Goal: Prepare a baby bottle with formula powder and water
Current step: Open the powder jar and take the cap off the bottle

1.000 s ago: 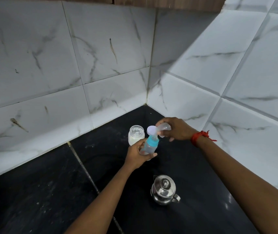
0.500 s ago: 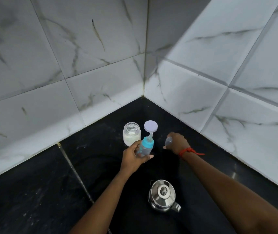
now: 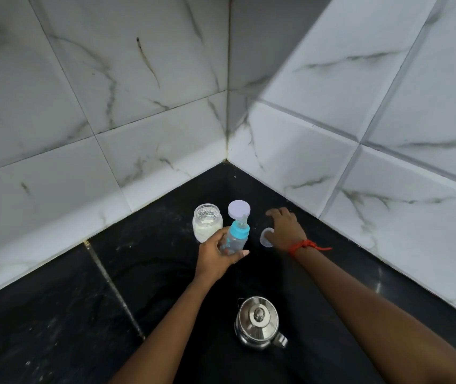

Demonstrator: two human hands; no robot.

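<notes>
The clear plastic baby bottle with a blue collar and teat (image 3: 235, 236) is held tilted near the middle of the black stone counter (image 3: 55, 314), just right of the open glass jar of white formula powder (image 3: 207, 225) and just near of the round lavender jar lid (image 3: 239, 209). The collar and teat are on, so nothing can go in yet. The likely slip is at the unscrewing: one hand alone grips a smooth, slanted bottle, and a hard twist could knock it into the open jar beside it and spill powder. The small clear dome cap (image 3: 266, 237) lies on the counter to the right, under the right hand, and being round and light it could roll off towards the tiled wall (image 3: 332, 167) if brushed. The lidded steel kettle (image 3: 258, 322) stands well nearer, so a reach for it must cross the forearms. The left hand (image 3: 215, 256) wraps the bottle's body from the near side, thumb on the right. The right hand (image 3: 285, 231) is palm down, fingers loosely spread, gripping nothing; whether it touches the cap I cannot tell. A red thread (image 3: 305, 245) circles that wrist.
</notes>
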